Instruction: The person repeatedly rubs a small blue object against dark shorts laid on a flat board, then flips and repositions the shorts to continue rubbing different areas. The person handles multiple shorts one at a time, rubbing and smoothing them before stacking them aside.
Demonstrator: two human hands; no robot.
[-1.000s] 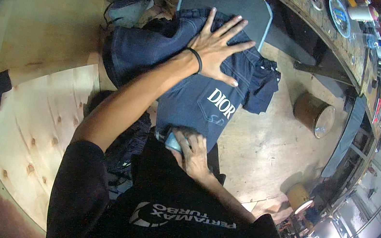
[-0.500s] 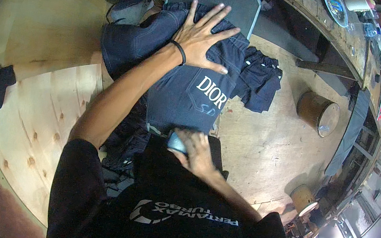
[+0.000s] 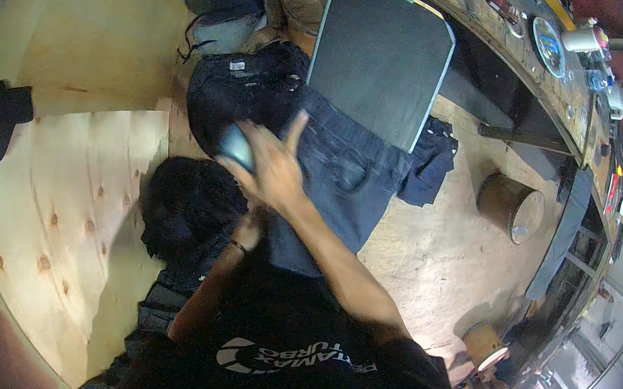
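Observation:
Dark denim shorts [image 3: 343,171] lie on a dark board [image 3: 379,53] with a pale edge, their waistband across the board's near part. My right hand [image 3: 279,170] is closed on a light-blue rounded object [image 3: 238,147], blurred and of a kind I cannot make out. It is over the left side of the denim, thumb pointing away from me. Below it, my left hand [image 3: 249,227] is mostly covered by the right forearm and cloth, so its fingers do not show. More dark denim [image 3: 225,71] with a small white label is bunched to the left.
A dark cloth heap [image 3: 190,205] lies left of my hands. Another folded dark garment [image 3: 432,160] is right of the board. Two brown cylindrical drums [image 3: 501,204] stand on the plywood floor [image 3: 431,251]. A cluttered wooden workbench [image 3: 506,59] runs along the upper right.
The shorts now show their waistband side instead of the lettered back pocket. My left hand has drawn back toward me from the cloth. My right hand has moved up and left with the light-blue object.

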